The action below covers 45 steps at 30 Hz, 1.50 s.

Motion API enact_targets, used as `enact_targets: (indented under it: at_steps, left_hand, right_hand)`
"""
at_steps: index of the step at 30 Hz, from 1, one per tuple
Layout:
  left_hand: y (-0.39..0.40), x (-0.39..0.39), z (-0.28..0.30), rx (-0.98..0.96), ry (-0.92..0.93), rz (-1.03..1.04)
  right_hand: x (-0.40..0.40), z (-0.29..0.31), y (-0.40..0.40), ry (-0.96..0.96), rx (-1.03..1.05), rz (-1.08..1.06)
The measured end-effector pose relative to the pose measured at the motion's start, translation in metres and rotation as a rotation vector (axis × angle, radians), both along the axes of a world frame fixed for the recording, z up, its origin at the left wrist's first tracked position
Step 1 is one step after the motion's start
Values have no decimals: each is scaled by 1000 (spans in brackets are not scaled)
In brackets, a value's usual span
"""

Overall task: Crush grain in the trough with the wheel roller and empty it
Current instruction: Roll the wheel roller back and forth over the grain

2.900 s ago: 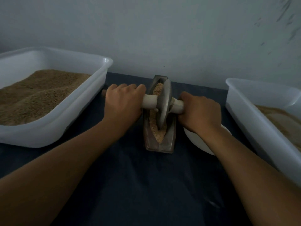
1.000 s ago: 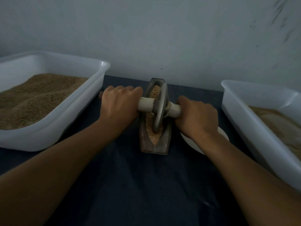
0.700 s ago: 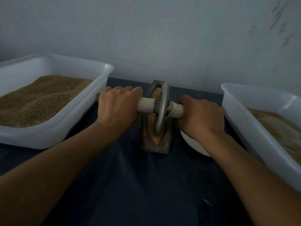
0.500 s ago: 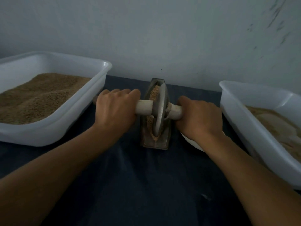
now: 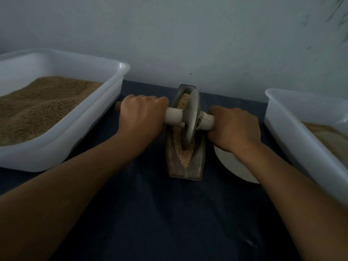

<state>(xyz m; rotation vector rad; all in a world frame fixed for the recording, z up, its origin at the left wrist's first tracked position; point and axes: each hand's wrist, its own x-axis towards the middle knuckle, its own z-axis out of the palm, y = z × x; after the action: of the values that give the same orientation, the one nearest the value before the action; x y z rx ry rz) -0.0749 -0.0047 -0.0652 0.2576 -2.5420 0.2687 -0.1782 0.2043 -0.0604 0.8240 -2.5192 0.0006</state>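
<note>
Grain (image 5: 183, 147) lying lengthwise in trough (image 5: 185, 166), wheel roller (image 5: 191, 119) crosswise, left hand (image 5: 141, 117), right hand (image 5: 235, 129) gripping handle ends.

Grain-processing workroom: 2 grain tubs (image 5: 105, 102), bare wall (image 5: 169, 34).

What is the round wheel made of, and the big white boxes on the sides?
The wheel looks like metal: grey, thin-edged, with a dull sheen. Its handle seems to be pale wood, matt and plain. The left tub and the right tub look like plastic: white, smooth, slightly see-through, with rounded rims.
</note>
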Motion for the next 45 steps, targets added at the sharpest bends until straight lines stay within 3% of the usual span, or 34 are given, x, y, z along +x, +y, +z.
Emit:
enact_targets:
  at_steps: [15, 24, 28, 36, 45]
  left_hand:
    - [-19, -61, 28, 70, -344, 102]
    - [-28, -79, 39, 83, -414, 62]
    - [-26, -73, 35, 98, -391, 72]
    - [-18, -36, 21, 75, -304, 53]
    - [-7, -1, 4, 31, -93, 5]
  right_hand:
    - [-66, 18, -24, -418, 100, 34]
    - [-81, 25, -34, -586, 139, 12]
    - [-74, 24, -30, -522, 136, 17]
    - [-38, 11, -16, -207, 68, 19]
    - [13, -1, 1, 64, -42, 33]
